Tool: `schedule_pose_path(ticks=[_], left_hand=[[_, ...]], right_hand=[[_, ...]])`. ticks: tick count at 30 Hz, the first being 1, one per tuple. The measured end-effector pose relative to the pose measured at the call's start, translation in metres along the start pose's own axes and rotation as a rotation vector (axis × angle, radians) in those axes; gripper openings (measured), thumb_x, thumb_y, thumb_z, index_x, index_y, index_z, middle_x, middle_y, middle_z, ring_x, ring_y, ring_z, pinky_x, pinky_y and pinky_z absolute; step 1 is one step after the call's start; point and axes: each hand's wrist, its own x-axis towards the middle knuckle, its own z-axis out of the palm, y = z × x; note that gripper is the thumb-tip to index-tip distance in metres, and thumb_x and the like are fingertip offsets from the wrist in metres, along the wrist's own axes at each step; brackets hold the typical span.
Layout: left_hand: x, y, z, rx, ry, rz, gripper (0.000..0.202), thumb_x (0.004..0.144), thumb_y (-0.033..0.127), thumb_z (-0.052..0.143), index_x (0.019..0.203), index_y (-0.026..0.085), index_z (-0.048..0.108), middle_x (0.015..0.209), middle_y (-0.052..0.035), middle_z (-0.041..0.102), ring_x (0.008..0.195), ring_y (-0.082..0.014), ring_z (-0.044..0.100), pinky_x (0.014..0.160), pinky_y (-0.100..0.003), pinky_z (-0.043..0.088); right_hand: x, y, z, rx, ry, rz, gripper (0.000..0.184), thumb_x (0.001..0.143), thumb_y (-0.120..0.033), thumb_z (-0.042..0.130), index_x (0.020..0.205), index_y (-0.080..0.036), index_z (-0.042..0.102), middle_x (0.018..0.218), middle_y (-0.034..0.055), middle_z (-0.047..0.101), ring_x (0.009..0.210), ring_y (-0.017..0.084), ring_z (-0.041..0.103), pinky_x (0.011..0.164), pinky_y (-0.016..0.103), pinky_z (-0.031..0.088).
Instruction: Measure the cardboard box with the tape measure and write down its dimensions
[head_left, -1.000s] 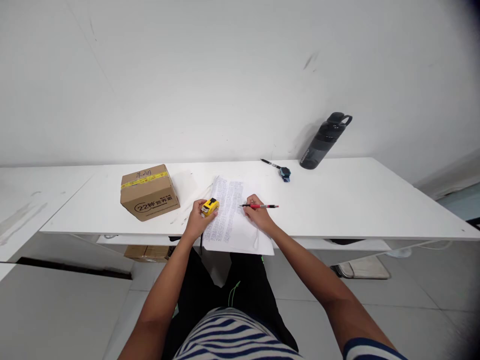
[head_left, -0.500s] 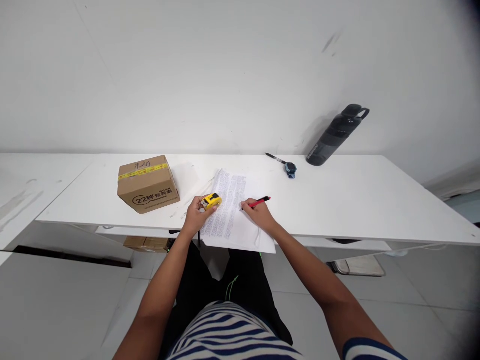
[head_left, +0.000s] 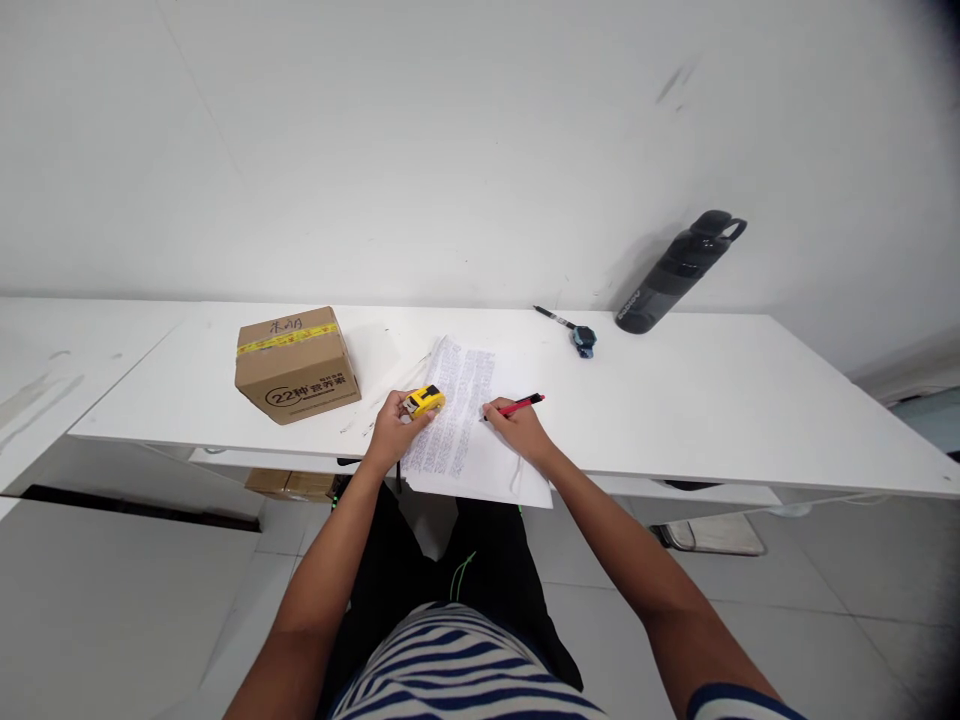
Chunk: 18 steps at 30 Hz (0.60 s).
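A printed sheet of paper (head_left: pixel 465 440) lies at the near edge of the white table (head_left: pixel 675 400), its lower corner hanging over the edge. My left hand (head_left: pixel 394 432) is closed round a small yellow tape measure (head_left: pixel 424 401) at the sheet's left side. My right hand (head_left: pixel 516 428) grips a red pen (head_left: pixel 517 405) with its tip down on the paper's right part. A taped cardboard box (head_left: pixel 295 364) stands to the left of my left hand.
A dark water bottle (head_left: pixel 677 268) leans against the wall at the back right. A black pen (head_left: pixel 553 317) and a small blue gadget (head_left: pixel 584 340) lie near it. Another box (head_left: pixel 289 485) sits under the table; a second white table (head_left: pixel 45 370) adjoins on the left.
The red pen has tilted from lying flat towards upright, tip on the paper. My head has shifted slightly, so the scene sits a little differently. Both hands stay in place.
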Motion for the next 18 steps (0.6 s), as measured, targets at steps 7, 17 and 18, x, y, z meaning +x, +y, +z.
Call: schedule_pose_path(ticks=[7, 17, 18], left_hand=[[0.0016, 0.0018, 0.0006, 0.034, 0.032, 0.037, 0.054, 0.065, 0.039, 0.080, 0.109, 0.021, 0.054, 0.104, -0.0055, 0.065, 0.093, -0.0195, 0.064, 0.081, -0.032, 0.051], [0.0016, 0.0001, 0.0013, 0.012, 0.010, 0.045, 0.052, 0.066, 0.040, 0.080, 0.106, 0.022, 0.051, 0.112, -0.0067, 0.063, 0.099, -0.0201, 0.064, 0.084, -0.034, 0.051], [0.0018, -0.0002, 0.0010, 0.017, 0.003, 0.043, 0.052, 0.066, 0.040, 0.080, 0.106, 0.022, 0.051, 0.110, -0.0061, 0.063, 0.098, -0.0198, 0.064, 0.084, -0.033, 0.050]], right_hand=[[-0.0023, -0.0032, -0.0011, -0.002, 0.006, -0.013, 0.034, 0.087, -0.046, 0.050, 0.065, -0.021, 0.057, 0.062, -0.0011, 0.054, 0.062, 0.016, 0.049, 0.061, 0.031, 0.040], [-0.0031, -0.0013, -0.0010, -0.014, 0.049, -0.016, 0.036, 0.087, -0.049, 0.049, 0.066, -0.021, 0.057, 0.062, -0.0005, 0.053, 0.063, 0.017, 0.049, 0.061, 0.030, 0.040], [-0.0028, -0.0007, -0.0011, -0.015, 0.056, -0.016, 0.036, 0.087, -0.049, 0.049, 0.065, -0.021, 0.057, 0.062, -0.0005, 0.053, 0.063, 0.017, 0.049, 0.061, 0.030, 0.039]])
